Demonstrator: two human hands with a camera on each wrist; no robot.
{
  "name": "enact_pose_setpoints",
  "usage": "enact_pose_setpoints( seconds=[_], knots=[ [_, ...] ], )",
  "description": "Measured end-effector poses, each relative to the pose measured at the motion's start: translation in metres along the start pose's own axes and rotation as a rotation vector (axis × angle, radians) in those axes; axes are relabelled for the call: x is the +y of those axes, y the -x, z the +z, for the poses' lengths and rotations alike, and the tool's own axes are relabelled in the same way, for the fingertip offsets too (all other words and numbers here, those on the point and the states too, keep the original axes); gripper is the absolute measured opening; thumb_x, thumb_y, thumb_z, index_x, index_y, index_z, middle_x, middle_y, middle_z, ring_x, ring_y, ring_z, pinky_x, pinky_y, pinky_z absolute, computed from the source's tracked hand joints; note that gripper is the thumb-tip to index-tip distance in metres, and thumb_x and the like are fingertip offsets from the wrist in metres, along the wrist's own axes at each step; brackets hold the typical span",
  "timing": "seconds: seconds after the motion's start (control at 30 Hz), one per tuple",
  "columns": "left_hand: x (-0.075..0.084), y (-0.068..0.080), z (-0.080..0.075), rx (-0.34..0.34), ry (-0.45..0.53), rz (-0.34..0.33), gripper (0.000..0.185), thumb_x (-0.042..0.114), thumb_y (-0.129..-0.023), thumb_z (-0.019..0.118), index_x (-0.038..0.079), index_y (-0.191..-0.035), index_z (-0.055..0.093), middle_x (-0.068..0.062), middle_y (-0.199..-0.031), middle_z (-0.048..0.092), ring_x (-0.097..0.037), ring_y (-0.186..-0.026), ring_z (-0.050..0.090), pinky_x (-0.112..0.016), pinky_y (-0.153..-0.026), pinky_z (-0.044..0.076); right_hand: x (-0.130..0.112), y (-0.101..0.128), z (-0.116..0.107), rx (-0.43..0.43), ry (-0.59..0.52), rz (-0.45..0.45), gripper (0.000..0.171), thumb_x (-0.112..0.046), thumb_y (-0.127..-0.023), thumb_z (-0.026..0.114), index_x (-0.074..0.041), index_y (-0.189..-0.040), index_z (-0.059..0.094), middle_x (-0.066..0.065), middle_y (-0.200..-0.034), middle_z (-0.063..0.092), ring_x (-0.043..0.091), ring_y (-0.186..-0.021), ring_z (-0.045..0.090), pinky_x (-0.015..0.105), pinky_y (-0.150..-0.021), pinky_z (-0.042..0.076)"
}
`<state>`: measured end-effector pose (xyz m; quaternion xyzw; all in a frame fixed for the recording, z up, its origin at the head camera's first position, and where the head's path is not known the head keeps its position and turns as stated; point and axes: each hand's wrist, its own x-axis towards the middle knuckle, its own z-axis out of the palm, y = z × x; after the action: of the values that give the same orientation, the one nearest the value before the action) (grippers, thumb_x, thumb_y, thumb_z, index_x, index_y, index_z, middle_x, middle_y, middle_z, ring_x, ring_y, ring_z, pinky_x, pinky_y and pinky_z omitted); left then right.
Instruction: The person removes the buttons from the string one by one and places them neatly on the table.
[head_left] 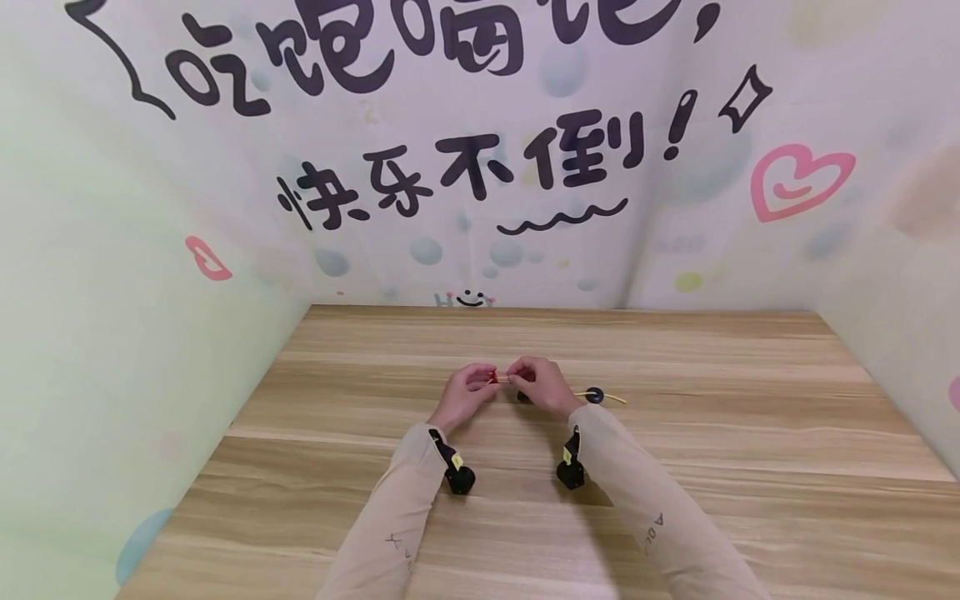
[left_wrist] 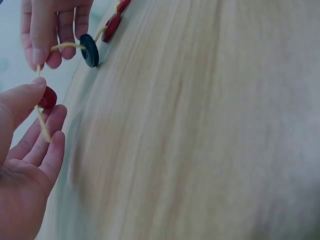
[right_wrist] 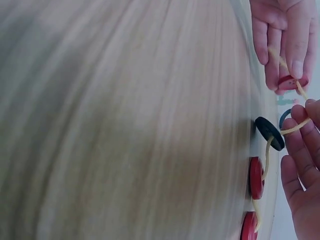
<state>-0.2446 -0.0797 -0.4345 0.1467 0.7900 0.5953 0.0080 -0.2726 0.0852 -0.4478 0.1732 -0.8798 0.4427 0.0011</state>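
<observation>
Two hands meet over the table (head_left: pixel 675 500) centre, threading buttons onto a yellow cord (left_wrist: pixel 42 125). Left hand (head_left: pixel 468 390) pinches a red button (left_wrist: pixel 48 97) betw. thumb and forefinger, other fingers loosely spread, cord end poking out below the button. Right hand (head_left: pixel 542 385) pinches the cord just at the button's 12 o'clock, fingers curled round it. From there the cord runs to a dark button (left_wrist: pixel 90 50) already strung, then red ones (right_wrist: pixel 256 177) further along, lying on the wood; in head view the tail trails off toward 3 o'clock from the right hand.

Doing it well, as I judge it: keep the cord tip short and stiff betw. the right fingertips, so it doesn't flop before it clears the hole. Left should hold the button by its rim, hole unobstructed, face square to the cord. Once the tip shows through, regrip on the far side and pull steadily w/o jerking the strung buttons. Prob. the cord is already thru the hole, but wrist views are too blurred to be sure.
</observation>
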Motion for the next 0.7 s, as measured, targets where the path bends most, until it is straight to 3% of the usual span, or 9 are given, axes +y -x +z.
enact_pose_setpoints(
  seconds=[0.33, 0.7],
  knots=[
    [-0.034, -0.01, -0.012, 0.066, -0.013, -0.02, 0.033, -0.003, -0.079, 0.061, -0.012, -0.11, 0.052, -0.026, -0.103, 0.058, -0.032, -0.097, 0.056, -0.032, -0.082, 0.046, 0.003, 0.003, -0.002, 0.002, -0.002, 0.018, 0.007, -0.009, -0.085, 0.059, -0.004, -0.088, 0.063, 0.004, -0.079, 0.06, 0.014, -0.071, 0.052, 0.025, -0.062, 0.044],
    [-0.038, -0.009, -0.03, 0.105, -0.022, -0.074, 0.034, -0.004, -0.078, 0.062, -0.011, -0.11, 0.053, -0.025, -0.101, 0.059, -0.034, -0.094, 0.057, -0.034, -0.081, 0.046, 0.007, 0.004, -0.002, 0.006, 0.003, 0.019, 0.006, -0.01, -0.084, 0.06, -0.004, -0.086, 0.062, 0.003, -0.077, 0.059, 0.014, -0.068, 0.05, 0.024, -0.059, 0.043]
  ],
)
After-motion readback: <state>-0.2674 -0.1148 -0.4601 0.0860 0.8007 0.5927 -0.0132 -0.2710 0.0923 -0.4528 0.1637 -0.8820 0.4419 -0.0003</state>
